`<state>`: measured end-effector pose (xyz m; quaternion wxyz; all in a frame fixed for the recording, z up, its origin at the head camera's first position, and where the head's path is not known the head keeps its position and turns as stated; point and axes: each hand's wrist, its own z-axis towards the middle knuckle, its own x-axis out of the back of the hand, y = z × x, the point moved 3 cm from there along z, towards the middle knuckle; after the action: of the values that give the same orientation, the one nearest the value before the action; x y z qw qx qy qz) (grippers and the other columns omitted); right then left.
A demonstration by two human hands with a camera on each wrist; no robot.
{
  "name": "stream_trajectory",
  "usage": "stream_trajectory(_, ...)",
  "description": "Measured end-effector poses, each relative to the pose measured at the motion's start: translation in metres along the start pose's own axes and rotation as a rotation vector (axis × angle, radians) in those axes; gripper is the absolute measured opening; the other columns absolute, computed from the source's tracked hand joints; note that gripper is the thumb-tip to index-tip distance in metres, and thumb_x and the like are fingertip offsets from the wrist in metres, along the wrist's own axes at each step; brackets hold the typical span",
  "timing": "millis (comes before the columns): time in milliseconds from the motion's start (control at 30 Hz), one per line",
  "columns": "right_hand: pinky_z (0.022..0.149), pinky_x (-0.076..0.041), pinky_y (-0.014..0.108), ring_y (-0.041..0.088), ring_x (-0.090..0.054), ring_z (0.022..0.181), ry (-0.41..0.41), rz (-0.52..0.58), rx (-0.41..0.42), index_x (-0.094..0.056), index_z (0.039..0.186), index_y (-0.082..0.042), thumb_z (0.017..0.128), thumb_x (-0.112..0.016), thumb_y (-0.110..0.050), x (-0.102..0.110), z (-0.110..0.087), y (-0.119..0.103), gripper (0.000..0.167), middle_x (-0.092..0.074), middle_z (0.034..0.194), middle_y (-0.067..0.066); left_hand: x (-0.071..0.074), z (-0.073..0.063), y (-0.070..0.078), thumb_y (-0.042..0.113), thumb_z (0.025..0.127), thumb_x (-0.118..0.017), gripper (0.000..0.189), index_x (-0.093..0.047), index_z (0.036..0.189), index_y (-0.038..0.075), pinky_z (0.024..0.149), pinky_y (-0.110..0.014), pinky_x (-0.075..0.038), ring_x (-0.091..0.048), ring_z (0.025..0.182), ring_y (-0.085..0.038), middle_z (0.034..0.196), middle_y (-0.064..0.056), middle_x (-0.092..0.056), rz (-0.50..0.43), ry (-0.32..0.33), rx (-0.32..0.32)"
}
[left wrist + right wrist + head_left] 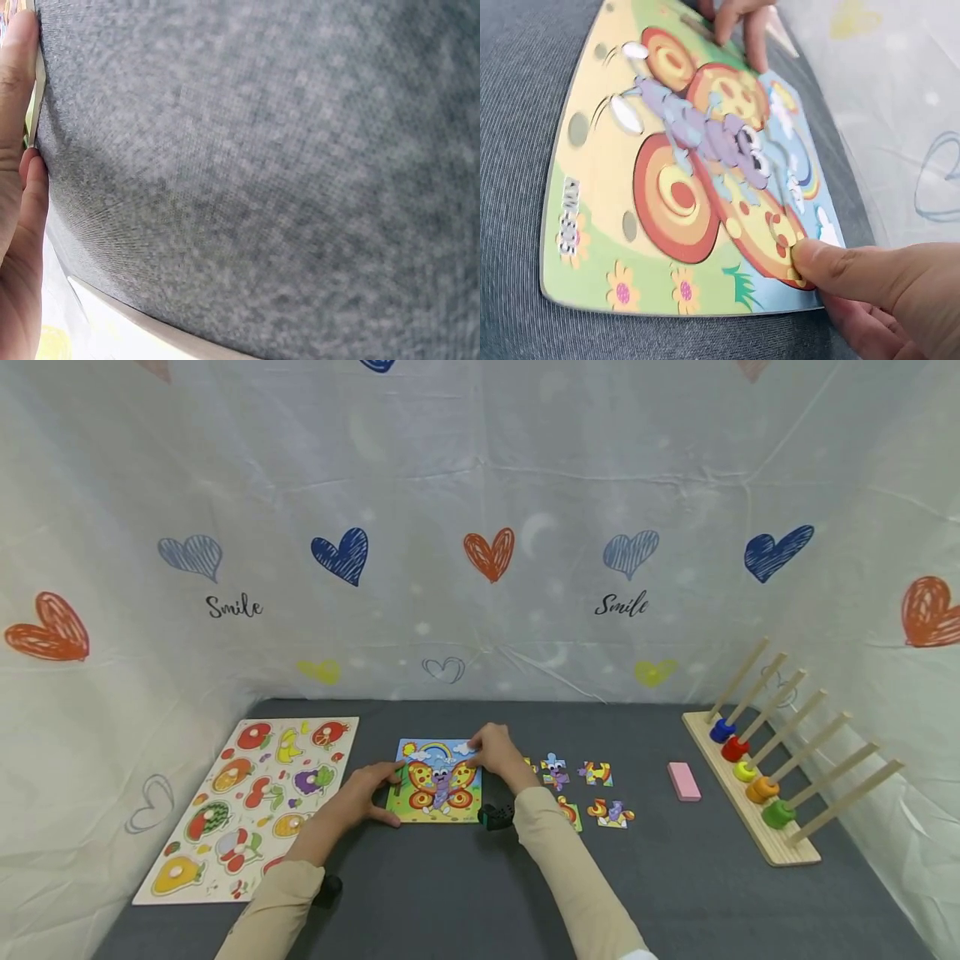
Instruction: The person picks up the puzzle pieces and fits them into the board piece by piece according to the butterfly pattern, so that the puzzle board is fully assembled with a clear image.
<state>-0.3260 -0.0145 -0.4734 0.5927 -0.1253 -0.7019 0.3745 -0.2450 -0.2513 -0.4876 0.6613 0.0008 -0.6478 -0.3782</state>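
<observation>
A square butterfly picture board (438,789) lies on the grey table in the head view, with a rainbow at its top and green ground below. My left hand (363,797) holds its left edge, forefinger near the upper part and thumb by the lower corner. In the left wrist view the fingers (13,82) of that hand lie along the board's thin edge. My right hand (497,753) grips the upper right edge. The right wrist view shows its thumb (840,262) on the printed face, the other fingers partly hidden below the edge.
Butterfly puzzle pieces (597,773) lie to the right, some partly behind the right forearm. A fruit board (273,777) is at the left. Farther right are a pink block (683,782) and a wooden peg stand (787,852) with coloured rings. A white curtain (420,635) hangs behind.
</observation>
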Motion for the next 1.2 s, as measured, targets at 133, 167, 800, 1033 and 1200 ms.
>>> stream_trajectory(133,0.07,-0.053,0.032,0.025,-0.061,0.085,0.048,0.054,0.015,-0.073,0.105,0.0,0.076,-0.082,-0.01,0.002,-0.003,0.005,0.032,-0.067,0.094,0.012,0.0,0.001,0.0,0.028,0.064,-0.089,0.088,-0.05,0.131,-0.011,0.09,-0.049,-0.047,-0.06,0.102,-0.031,0.105,-0.011,-0.064,0.008,0.001,-0.007)
stream_trajectory(167,0.067,-0.052,0.03,0.022,-0.061,0.079,0.061,0.083,0.017,-0.072,0.105,0.0,0.075,-0.082,-0.009,0.003,-0.005,0.006,0.033,-0.067,0.092,0.012,0.0,0.001,-0.001,0.029,0.064,-0.089,0.088,-0.05,0.131,-0.011,0.09,-0.049,-0.047,-0.061,0.102,-0.031,0.105,-0.011,-0.064,0.013,0.002,-0.01)
stream_trajectory(800,0.074,-0.055,0.036,0.034,-0.065,0.097,0.055,0.486,0.121,-0.061,0.12,0.009,0.091,-0.065,-0.004,0.034,-0.046,0.054,0.033,-0.064,0.111,0.025,-0.001,0.001,-0.004,0.024,0.063,-0.09,0.062,-0.054,0.109,0.003,0.09,-0.043,-0.05,-0.058,0.108,-0.037,0.134,-0.022,-0.053,-0.098,-0.011,0.073)
stream_trajectory(1033,0.078,-0.055,0.035,0.038,-0.062,0.104,0.07,0.49,0.156,-0.057,0.123,0.012,0.092,-0.062,-0.002,0.058,-0.067,0.07,0.034,-0.059,0.117,0.03,0.003,0.002,-0.001,0.022,0.062,-0.09,0.063,-0.057,0.11,-0.001,0.089,-0.043,-0.05,-0.059,0.109,-0.035,0.11,-0.014,-0.061,-0.088,0.0,0.051)
stream_trajectory(1200,0.071,-0.055,0.026,0.038,-0.062,0.103,0.104,0.42,0.156,-0.059,0.12,0.011,0.089,-0.066,-0.001,0.062,-0.076,0.089,0.034,-0.062,0.114,0.028,0.003,0.0,0.001,0.022,0.061,-0.09,0.05,-0.052,0.089,0.004,0.088,-0.045,-0.05,-0.055,0.115,-0.042,0.129,-0.026,-0.055,-0.094,0.012,0.026)
